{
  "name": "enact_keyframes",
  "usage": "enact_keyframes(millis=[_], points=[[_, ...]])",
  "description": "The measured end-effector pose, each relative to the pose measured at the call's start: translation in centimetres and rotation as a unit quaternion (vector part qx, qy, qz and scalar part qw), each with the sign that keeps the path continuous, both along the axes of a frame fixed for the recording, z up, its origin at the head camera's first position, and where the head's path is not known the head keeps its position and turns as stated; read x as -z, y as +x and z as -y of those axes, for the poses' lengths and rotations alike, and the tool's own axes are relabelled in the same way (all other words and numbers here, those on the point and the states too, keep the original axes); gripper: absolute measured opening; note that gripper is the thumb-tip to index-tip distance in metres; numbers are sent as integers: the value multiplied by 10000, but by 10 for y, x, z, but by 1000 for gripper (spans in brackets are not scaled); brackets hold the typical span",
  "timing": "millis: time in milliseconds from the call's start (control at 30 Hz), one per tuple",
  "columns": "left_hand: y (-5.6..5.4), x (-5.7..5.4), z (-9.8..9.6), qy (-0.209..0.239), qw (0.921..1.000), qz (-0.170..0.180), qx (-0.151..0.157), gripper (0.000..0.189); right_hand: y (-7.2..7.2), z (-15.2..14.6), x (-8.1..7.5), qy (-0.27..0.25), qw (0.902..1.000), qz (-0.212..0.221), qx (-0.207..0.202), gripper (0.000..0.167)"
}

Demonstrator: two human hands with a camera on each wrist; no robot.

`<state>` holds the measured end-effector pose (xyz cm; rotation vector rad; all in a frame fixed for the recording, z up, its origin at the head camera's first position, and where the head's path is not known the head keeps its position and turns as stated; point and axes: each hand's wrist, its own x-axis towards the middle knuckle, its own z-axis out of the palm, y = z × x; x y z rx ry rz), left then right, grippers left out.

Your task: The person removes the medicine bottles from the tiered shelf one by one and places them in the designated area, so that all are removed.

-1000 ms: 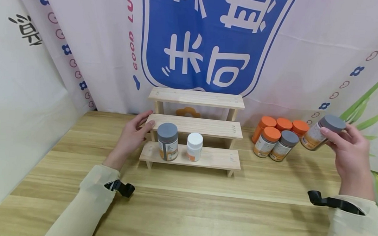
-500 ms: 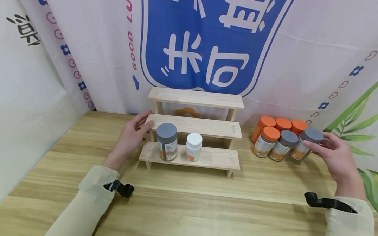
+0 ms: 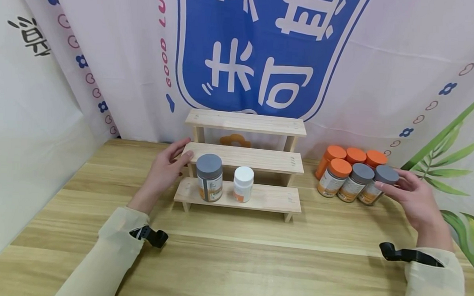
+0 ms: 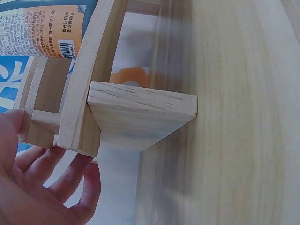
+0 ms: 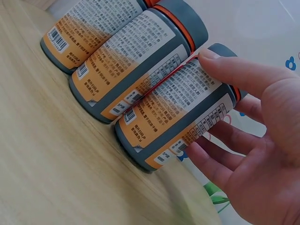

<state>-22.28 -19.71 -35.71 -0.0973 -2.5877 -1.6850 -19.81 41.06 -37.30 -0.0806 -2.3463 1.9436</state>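
Observation:
My left hand grips the left end of the middle step of a three-step wooden stand, thumb on top and fingers by the edge. On the lowest step stand a large grey-lidded supplement bottle and a smaller white bottle. At the right, my right hand holds another grey-lidded bottle near its top, thumb in front and fingers on its right side. In the right wrist view that bottle is upright on the table, beside a matching bottle.
Several orange-lidded bottles and a grey-lidded one cluster left of the held bottle, in two rows. A printed cloth hangs behind the stand. The wooden table extends in front.
My right hand has carried the grey-lidded bottle left and down, from a tilted hold in the air to the right end of the front row. The left hand stays on the stand.

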Motion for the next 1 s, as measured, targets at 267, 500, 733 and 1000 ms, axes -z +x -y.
enact_keyframes(millis=[267,500,733,1000], points=[[0,0,-1,36,10000,67,13,61,0,1,2,-62,9999,80,-86,40],[0,0,-1,73,9999,88,9,62,-2,3,2,935,9953,253,-79,42],[1,0,0,70,9999,89,16,63,-4,8,2,1724,9847,233,-27,38],[1,0,-1,66,10000,57,9,61,-4,9,3,1911,9812,251,-16,35]])
